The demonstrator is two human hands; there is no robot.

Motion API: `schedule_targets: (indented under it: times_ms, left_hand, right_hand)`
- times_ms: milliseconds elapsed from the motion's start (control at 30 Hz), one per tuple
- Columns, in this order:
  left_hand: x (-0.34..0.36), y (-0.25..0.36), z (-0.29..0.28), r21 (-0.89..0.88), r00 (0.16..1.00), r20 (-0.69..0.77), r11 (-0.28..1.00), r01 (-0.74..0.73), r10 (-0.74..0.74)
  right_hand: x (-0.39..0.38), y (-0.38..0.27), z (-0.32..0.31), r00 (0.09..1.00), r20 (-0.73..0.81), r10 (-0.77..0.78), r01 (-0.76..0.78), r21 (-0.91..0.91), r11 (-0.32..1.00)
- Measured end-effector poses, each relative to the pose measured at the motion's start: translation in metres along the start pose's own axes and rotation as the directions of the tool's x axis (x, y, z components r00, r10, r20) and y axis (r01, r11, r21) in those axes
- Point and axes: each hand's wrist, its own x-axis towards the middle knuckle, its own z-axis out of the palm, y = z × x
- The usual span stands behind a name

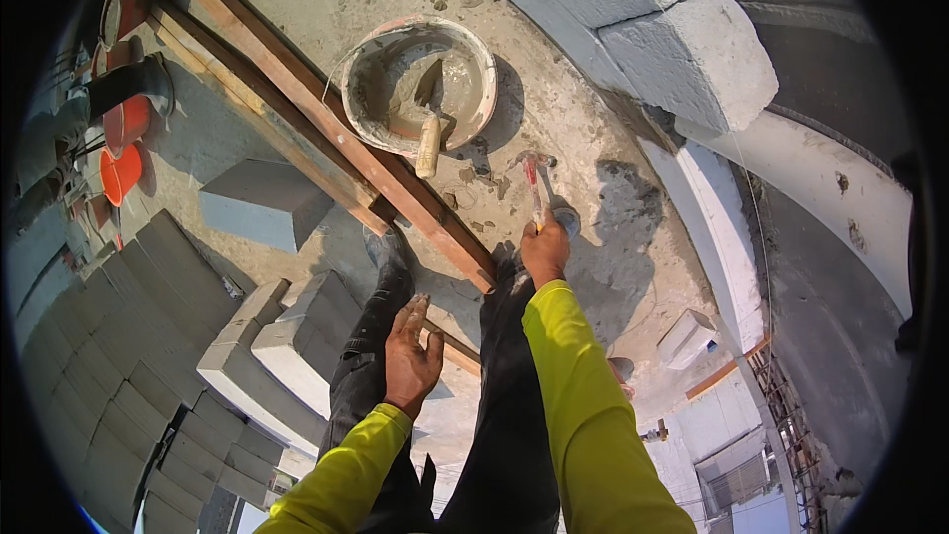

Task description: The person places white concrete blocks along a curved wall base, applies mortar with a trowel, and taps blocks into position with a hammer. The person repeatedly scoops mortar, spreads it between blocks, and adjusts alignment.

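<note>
My right hand (545, 251) is closed round the handle of a hammer (535, 183), its metal head pointing away from me above the concrete floor. Over my left thigh, my left hand (413, 356) hangs with its fingers stretched out and nothing in it. Ahead of both hands stands a round bucket (481, 49) caked with grey mortar. A trowel (428, 143) leans in it, its pale handle resting over the near rim. Two long wooden beams (297, 104) run diagonally past the bucket toward my legs.
A wall of pale blocks (692, 59) curves along the right. Stacked grey blocks (109, 356) fill the lower left, with a single block (265, 203) nearer the beams. Orange buckets (121, 175) stand at the far left, beside another person's leg. A block piece (686, 338) lies at right.
</note>
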Motion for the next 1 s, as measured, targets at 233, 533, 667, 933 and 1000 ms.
schedule_targets:
  times_ms: [233, 533, 667, 933, 1000]
  left_hand:
    - [-0.025, -0.064, 0.016, -0.124, 0.936, 0.118, 0.930, 0.345, -0.331]
    - [-0.012, -0.063, 0.019, -0.424, 0.911, 0.159, 0.807, 0.412, -0.382]
    - [-0.006, -0.058, 0.015, -0.482, 0.883, 0.166, 0.745, 0.461, -0.439]
    - [-0.005, -0.077, 0.018, -0.576, 0.894, 0.160, 0.696, 0.429, -0.419]
    - [-0.004, -0.079, 0.017, -0.552, 0.898, 0.151, 0.718, 0.423, -0.413]
  right_hand:
    - [0.053, -0.010, -0.017, 0.970, -0.144, -0.198, 0.216, 0.126, 0.968]
    - [0.116, -0.122, -0.164, 0.950, -0.239, -0.203, 0.265, 0.266, 0.927]
    - [0.072, -0.158, -0.094, 0.976, -0.013, -0.217, 0.215, 0.195, 0.957]
    - [0.070, -0.226, 0.030, 0.900, 0.188, -0.394, 0.436, -0.336, 0.835]
    - [0.078, -0.243, 0.031, 0.934, 0.255, -0.251, 0.336, -0.384, 0.860]
